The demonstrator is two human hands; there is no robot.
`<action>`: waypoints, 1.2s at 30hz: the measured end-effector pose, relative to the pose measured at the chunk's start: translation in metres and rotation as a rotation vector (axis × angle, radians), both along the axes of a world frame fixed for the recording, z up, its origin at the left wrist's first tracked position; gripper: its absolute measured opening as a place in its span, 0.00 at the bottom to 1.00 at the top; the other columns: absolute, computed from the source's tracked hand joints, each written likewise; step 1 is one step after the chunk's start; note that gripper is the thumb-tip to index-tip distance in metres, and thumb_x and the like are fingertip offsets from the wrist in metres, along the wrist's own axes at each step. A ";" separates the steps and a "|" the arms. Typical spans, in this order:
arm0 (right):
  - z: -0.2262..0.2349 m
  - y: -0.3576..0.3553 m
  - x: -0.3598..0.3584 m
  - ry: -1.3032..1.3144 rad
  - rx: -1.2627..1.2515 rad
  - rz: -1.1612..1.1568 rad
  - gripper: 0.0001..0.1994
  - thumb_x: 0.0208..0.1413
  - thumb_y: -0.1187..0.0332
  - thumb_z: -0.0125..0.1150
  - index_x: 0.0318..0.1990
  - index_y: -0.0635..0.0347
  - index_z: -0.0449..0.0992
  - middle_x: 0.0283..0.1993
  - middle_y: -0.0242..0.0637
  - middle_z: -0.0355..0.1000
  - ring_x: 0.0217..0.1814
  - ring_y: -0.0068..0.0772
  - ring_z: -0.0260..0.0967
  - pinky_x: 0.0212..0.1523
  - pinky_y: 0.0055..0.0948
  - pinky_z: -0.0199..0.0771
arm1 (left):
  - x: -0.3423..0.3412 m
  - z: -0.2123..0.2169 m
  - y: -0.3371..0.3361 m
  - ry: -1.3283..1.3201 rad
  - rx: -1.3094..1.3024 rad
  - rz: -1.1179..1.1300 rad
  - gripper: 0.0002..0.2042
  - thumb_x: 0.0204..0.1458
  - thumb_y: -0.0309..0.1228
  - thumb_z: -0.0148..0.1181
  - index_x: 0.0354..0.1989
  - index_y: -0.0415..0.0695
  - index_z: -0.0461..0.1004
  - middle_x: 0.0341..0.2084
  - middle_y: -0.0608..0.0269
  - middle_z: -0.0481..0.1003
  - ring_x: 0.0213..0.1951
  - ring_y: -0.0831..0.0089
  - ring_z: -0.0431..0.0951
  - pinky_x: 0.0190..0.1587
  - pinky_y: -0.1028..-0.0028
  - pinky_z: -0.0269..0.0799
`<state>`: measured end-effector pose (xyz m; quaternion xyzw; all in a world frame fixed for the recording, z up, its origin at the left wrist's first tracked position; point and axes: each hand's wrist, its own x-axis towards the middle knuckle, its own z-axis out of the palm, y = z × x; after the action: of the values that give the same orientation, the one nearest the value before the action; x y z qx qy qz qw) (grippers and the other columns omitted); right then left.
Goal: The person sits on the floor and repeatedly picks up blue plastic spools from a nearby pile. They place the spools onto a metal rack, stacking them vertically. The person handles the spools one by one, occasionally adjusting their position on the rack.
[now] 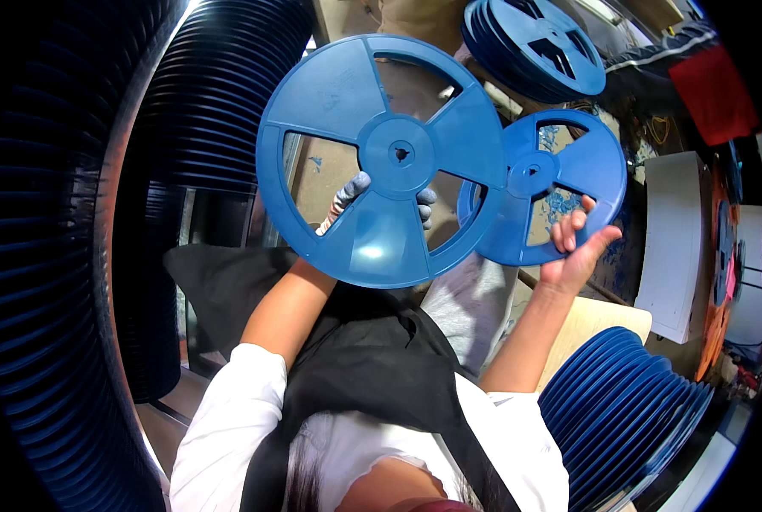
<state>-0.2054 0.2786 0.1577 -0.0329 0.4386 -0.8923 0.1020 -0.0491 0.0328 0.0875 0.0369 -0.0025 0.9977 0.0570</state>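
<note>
A worker's left hand, mostly hidden, reaches behind a large blue reel at 12 o'clock, its thumb showing in the reel's left-hand window and fingertips in the lower-right one, so that it grips the solid section at the reel's 6 o'clock from the rear. The fingers appear to wear a grey covering, though too little of the hand shows to be sure. Apart from it, at 3 o'clock, the right hand is clamped on the rim of a second blue reel, between that reel's 4 and 5 o'clock, with the fingers curled at its window and the thumb outside the edge. The large reel overlaps the second in this view; whether the two touch cannot be told.

White sleeves and a black apron fill the 6 o'clock side. At 1 o'clock sits an upper stack of blue reels; at 4 o'clock, another ribbed stack stands beside a pale wooden board. Blue scraps show through the second reel's windows. Long rows of dark blue discs line 9 o'clock, a white box stands at 3 o'clock, and a red cloth hangs at 2 o'clock.
</note>
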 end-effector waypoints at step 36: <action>0.010 -0.016 0.029 0.128 0.064 -0.053 0.34 0.61 0.40 0.34 0.50 0.67 0.68 0.29 0.36 0.74 0.25 0.26 0.71 0.27 0.21 0.74 | 0.001 0.014 -0.004 -0.445 -0.835 0.615 0.25 0.53 0.28 0.60 0.60 0.45 0.62 0.47 0.54 0.73 0.49 0.66 0.74 0.47 0.70 0.76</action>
<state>-0.1763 0.2622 0.1680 -0.0752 0.4732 -0.8762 0.0512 -0.0479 0.0286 0.1012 -0.2008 0.3916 0.8683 -0.2287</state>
